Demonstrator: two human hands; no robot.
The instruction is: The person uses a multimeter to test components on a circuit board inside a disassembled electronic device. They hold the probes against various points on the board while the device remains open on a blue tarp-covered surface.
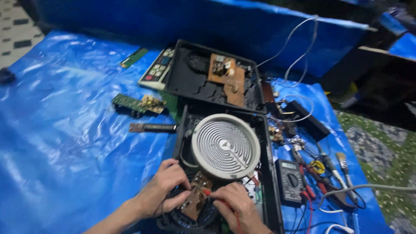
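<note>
An opened black cooker housing (265, 164) lies on a blue tarp (65, 130), with a round white spiral heating coil (225, 145) in it. Below the coil sits a small brown circuit board (195, 200). My left hand (167, 186) pinches the board's left edge. My right hand (236, 208) holds a red probe (208, 193) whose tip touches the board; its red lead runs down past my wrist.
A second open black housing (199, 84) with a brown board (227, 78) lies behind. A multimeter (289, 180), pliers, brush (344, 164) and screwdrivers lie at right. Green boards (136, 104), a control panel (158, 69) and white cables (299, 39) lie around.
</note>
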